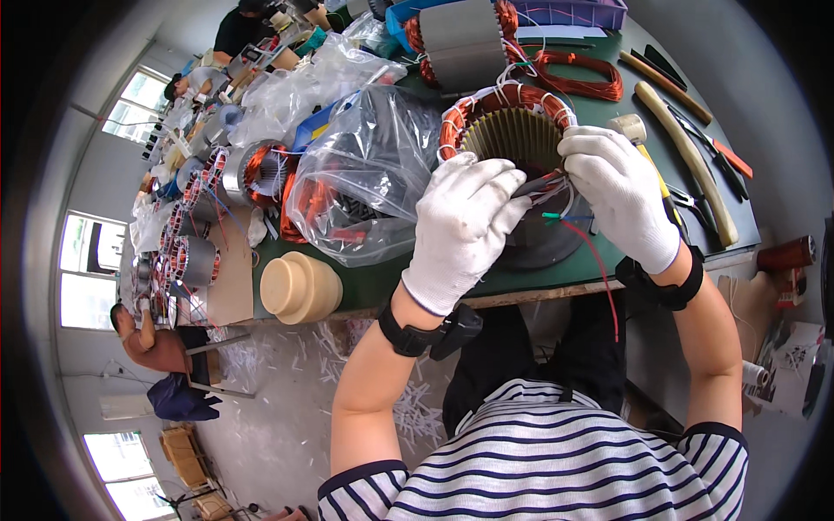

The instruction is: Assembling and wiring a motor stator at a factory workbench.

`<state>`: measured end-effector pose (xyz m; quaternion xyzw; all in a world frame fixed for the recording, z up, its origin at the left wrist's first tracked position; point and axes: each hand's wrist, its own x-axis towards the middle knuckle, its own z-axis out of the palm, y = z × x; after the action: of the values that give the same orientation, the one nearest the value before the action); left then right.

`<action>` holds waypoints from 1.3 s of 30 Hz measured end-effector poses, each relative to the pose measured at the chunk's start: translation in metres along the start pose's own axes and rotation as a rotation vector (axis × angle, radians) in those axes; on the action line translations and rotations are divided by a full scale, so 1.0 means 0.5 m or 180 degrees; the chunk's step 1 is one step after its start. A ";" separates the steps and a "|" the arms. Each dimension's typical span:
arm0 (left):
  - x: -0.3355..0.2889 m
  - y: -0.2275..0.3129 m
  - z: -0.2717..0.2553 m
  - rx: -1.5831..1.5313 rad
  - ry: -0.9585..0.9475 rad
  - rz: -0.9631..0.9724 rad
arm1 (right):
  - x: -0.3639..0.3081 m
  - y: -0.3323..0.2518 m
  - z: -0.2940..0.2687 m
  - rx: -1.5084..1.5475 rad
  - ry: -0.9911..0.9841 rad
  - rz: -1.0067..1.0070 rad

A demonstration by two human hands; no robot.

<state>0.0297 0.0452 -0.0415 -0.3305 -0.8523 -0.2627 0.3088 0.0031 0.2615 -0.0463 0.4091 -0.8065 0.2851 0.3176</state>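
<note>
A motor stator (512, 130) with copper windings tied in white cord sits in front of me at the table's near edge. My left hand (469, 226), in a white glove, is closed at the near rim, its fingertips pinching a bundle of lead wires (546, 184). My right hand (618, 191), gloved too, has its fingers curled at the right side of the rim; what they grip is hidden. A red wire (599, 260) with a green tip hangs from there over the table edge. Beneath sits a dark round base (543, 250), partly covered by my left hand.
Left of the stator lie a clear plastic bag (365, 174) and a cream stepped cylinder (300, 288). Behind stand another stator (460, 43) and a copper coil (578, 76). A mallet (629, 128), a wooden stick (691, 161) and pliers (692, 204) lie right. Co-workers sit far left.
</note>
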 end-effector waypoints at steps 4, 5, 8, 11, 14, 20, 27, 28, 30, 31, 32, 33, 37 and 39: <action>0.001 -0.007 -0.010 -0.0139 -0.0048 -0.0008 | 0.001 -0.018 0.009 0.0141 0.0250 -0.0007; -0.001 -0.011 -0.016 -0.0175 -0.0109 -0.0016 | 0.002 -0.030 0.011 0.0086 0.0288 0.0055; -0.001 -0.028 -0.020 -0.0208 -0.0170 0.0055 | -0.008 -0.049 0.020 -0.0097 0.0595 0.0136; 0.010 -0.036 -0.034 -0.0346 -0.0425 -0.0011 | -0.042 -0.076 0.023 -0.0079 0.0768 0.0455; 0.016 -0.047 -0.042 -0.0642 -0.0644 -0.0140 | -0.063 -0.082 0.022 0.0231 0.0799 0.0825; 0.004 -0.079 -0.055 -0.1039 -0.0735 -0.0658 | -0.042 -0.114 0.055 0.0336 0.0831 0.0664; 0.028 -0.070 -0.094 -0.0408 -0.1192 -0.0529 | -0.059 -0.127 0.105 0.0645 0.1178 0.0504; 0.029 -0.066 -0.097 -0.0394 -0.1242 -0.0511 | -0.059 -0.123 0.107 0.0703 0.1234 0.0499; 0.035 -0.057 -0.102 0.0058 -0.1313 -0.0376 | -0.062 -0.119 0.114 0.0713 0.1317 0.0546; 0.040 -0.051 -0.100 0.0338 -0.1291 -0.0198 | -0.064 -0.116 0.112 0.0650 0.1317 0.0528; 0.048 -0.042 -0.096 0.0654 -0.1233 0.0057 | -0.065 -0.113 0.109 0.0584 0.1315 0.0509; 0.053 -0.033 -0.100 0.0834 -0.1292 0.0133 | -0.067 -0.109 0.101 0.0539 0.1392 0.0605; 0.052 -0.028 -0.104 0.0936 -0.1329 0.0164 | -0.070 -0.086 0.095 0.0389 0.1407 0.0647; 0.049 -0.028 -0.104 0.0892 -0.1336 0.0106 | -0.074 -0.086 0.102 0.0343 0.1299 0.0551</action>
<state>0.0234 0.0119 0.0073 -0.3457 -0.9203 -0.0625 0.1722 0.0422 0.2210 -0.0978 0.2886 -0.7413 0.4308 0.4261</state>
